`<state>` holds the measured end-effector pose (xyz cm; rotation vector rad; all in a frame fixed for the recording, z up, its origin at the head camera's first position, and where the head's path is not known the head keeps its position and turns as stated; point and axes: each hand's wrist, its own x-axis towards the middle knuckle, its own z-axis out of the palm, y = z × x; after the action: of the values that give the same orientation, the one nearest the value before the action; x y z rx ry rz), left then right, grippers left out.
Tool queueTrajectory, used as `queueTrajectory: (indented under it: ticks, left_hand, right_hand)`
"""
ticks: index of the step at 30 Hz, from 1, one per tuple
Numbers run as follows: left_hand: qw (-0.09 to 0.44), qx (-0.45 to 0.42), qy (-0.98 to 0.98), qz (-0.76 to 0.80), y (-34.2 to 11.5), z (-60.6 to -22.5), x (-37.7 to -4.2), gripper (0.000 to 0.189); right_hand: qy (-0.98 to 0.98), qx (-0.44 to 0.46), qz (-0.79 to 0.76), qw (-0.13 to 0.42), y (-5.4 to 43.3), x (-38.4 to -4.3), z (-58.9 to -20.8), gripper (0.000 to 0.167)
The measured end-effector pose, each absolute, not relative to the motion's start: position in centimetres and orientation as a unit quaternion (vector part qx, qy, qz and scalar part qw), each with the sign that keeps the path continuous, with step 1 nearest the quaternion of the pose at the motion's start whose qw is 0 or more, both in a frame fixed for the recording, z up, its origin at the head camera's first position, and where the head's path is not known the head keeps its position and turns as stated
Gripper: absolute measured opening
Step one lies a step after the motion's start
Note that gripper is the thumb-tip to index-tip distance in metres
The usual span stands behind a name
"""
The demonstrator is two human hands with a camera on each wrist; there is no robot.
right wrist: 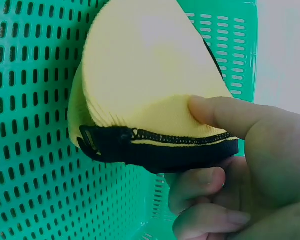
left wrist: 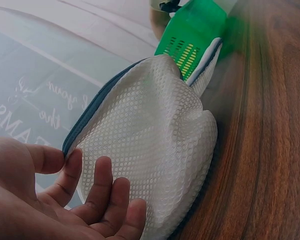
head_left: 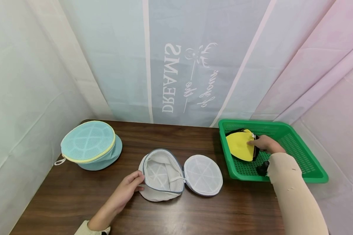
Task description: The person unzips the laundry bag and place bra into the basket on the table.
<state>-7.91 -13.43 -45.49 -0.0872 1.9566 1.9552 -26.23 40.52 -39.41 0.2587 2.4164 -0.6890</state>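
My left hand [head_left: 130,185] pinches the blue-zipped rim of a white mesh laundry bag [left wrist: 145,125] between thumb and forefinger, the other fingers spread beside its wall. The bag stands unzipped on the table, its round lid [head_left: 203,175] folded out flat to the right. Inside a green plastic basket [head_left: 309,156], my right hand [head_left: 266,143] grips a folded yellow bra [head_left: 242,146] by its black-trimmed edge. In the right wrist view the thumb presses on the yellow cup [right wrist: 145,65], with the fingers curled under the black band [right wrist: 180,157].
A light blue mesh laundry bag [head_left: 89,142] with yellow trim stands at the table's back left, lid on top. The basket occupies the right end of the dark wooden table [head_left: 179,218]. Fabric curtains [head_left: 123,58] hang behind and at the sides.
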Motion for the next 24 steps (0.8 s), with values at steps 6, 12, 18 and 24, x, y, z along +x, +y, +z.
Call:
queueTrajectory:
  ticks: [6, 12, 18, 24]
  left_hand:
    - [0.186, -0.034, 0.694, 0.695, -13.39, -45.44, -7.95, 0.020]
    - [0.190, -0.032, 0.692, 0.695, -13.44, -45.46, -7.80, 0.021]
    - [0.191, -0.030, 0.692, 0.695, -13.43, -45.47, -7.87, 0.021]
    - [0.191, -0.031, 0.693, 0.694, -13.47, -45.32, -7.96, 0.021]
  right_hand:
    - [0.909, 0.097, -0.266, 0.307, 40.34, -26.30, -39.41, 0.036]
    - [0.912, 0.111, -0.250, 0.305, 40.31, -26.11, -39.93, 0.030]
    - [0.911, 0.116, -0.260, 0.299, 40.20, -25.82, -39.77, 0.028]
    - [0.908, 0.113, -0.271, 0.299, 39.95, -25.72, -39.20, 0.028]
